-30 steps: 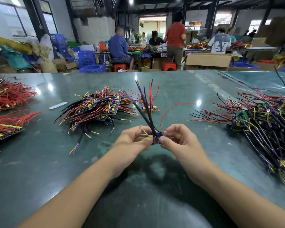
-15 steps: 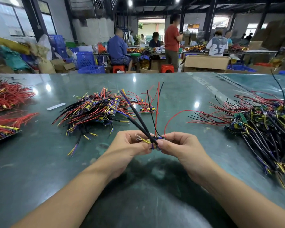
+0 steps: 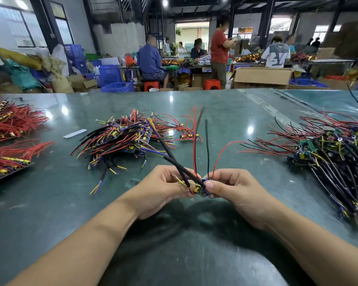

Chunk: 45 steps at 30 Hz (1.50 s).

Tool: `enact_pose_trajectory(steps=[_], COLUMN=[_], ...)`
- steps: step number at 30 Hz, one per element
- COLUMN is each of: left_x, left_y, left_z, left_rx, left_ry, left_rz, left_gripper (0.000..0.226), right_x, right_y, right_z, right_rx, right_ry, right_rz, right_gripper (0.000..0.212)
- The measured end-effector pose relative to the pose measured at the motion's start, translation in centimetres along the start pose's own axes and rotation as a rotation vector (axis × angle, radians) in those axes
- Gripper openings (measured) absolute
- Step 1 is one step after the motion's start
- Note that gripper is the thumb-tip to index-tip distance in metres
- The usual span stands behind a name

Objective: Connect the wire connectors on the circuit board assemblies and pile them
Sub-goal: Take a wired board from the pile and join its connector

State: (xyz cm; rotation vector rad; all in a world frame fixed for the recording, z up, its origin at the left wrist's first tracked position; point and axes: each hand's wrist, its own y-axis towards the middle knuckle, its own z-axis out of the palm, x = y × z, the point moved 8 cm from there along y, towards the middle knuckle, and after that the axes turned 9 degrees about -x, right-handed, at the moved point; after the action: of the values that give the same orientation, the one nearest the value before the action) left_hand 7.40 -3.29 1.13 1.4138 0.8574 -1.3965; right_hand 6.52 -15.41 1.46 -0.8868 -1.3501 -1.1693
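Both hands meet over the middle of the dark green table point(image 3: 225, 112). Between them is a small circuit board assembly point(image 3: 201, 187) with red, black and yellow wires fanning up and away. My left hand point(image 3: 159, 188) pinches its left end, where yellow wires and a thick black cable leave it. My right hand point(image 3: 234, 188) pinches the right end with thumb and fingers. The board itself is mostly hidden by my fingertips. A pile of assemblies point(image 3: 120, 139) lies behind my left hand. A larger tangled heap of assemblies point(image 3: 329, 155) lies to the right.
One single assembly point(image 3: 189, 136) lies beyond my hands. Bundles of red wires point(image 3: 10, 120) and a tray of them point(image 3: 6, 162) sit at the left edge. A white strip point(image 3: 74, 133) lies near the pile. People work at benches past the table's far edge.
The hands have dropped slightly toward me with the assembly. Its wires have swung and spread wider, the thick black cable now leaning further left.
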Motion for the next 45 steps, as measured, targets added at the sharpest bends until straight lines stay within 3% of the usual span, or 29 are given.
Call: enact_pose_trajectory(steps=[4,8,10,12,15,17,18,20,23,25,27,31,34,40,45], left_x=[-0.2,-0.4,-0.3,-1.0,-2.4,-4.7,-5.8,-6.4,-4.1,-2.5,-2.2,-3.3,-3.2,-3.5,-4.2], left_y=[1.0,1.2,0.7,0.0,-0.9,-1.6,-1.8,-1.3,-0.4,-0.4,-0.4,-0.4,-0.4,-0.4,-0.6], left_z=[-2.3,-7.0,-9.1,-10.5,-11.2,-10.2,-8.9,-6.1,-1.2,0.3,0.7,0.4,-0.3,-1.6,-3.0], left_rx=[-0.257,-0.602,-0.756,-0.864,-0.967,-1.063,-1.032,-0.730,-0.208,-0.087,-0.092,-0.201,-0.289,-0.381,-0.487], left_ry=[-0.142,0.015,0.231,0.684,1.132,1.159,1.100,0.799,0.494,0.384,0.282,0.274,0.220,0.172,0.180], left_rz=[-0.011,0.004,-0.012,-0.033,-0.063,0.181,0.360,0.501,0.288,0.155,0.142,0.274,0.256,0.223,0.248], left_gripper=[0.019,0.016,0.017,0.013,0.036,0.044,0.040,0.029,0.023,0.031,0.036,0.012,0.014,0.016,0.015], right_x=[-0.2,-0.3,-0.4,-0.5,-0.8,-0.8,-0.8,-0.9,-1.2,-1.4,-1.3,-1.1,-1.0,-0.9,-0.1], right_y=[0.5,0.6,0.6,0.7,0.7,0.6,0.5,0.4,0.3,0.1,-0.1,-0.1,-0.1,-0.4,-0.3], right_z=[-1.1,-1.8,-2.1,-2.2,-2.2,-1.9,-1.7,-1.3,-0.4,0.3,0.8,1.0,1.0,0.9,-0.3], right_rx=[-0.136,-0.192,-0.213,-0.219,-0.213,-0.195,-0.182,-0.151,-0.094,-0.048,-0.021,-0.023,-0.028,0.061,0.029], right_ry=[0.099,0.218,0.253,0.284,0.315,0.340,0.343,0.337,0.301,0.251,0.211,0.141,0.050,-0.089,-0.187], right_rz=[0.026,0.056,0.069,0.091,0.140,0.169,0.175,0.183,0.203,0.211,0.208,0.189,0.155,0.272,0.258], right_gripper=[0.016,0.015,0.014,0.017,0.017,0.019,0.021,0.022,0.021,0.025,0.029,0.024,0.015,0.019,0.011])
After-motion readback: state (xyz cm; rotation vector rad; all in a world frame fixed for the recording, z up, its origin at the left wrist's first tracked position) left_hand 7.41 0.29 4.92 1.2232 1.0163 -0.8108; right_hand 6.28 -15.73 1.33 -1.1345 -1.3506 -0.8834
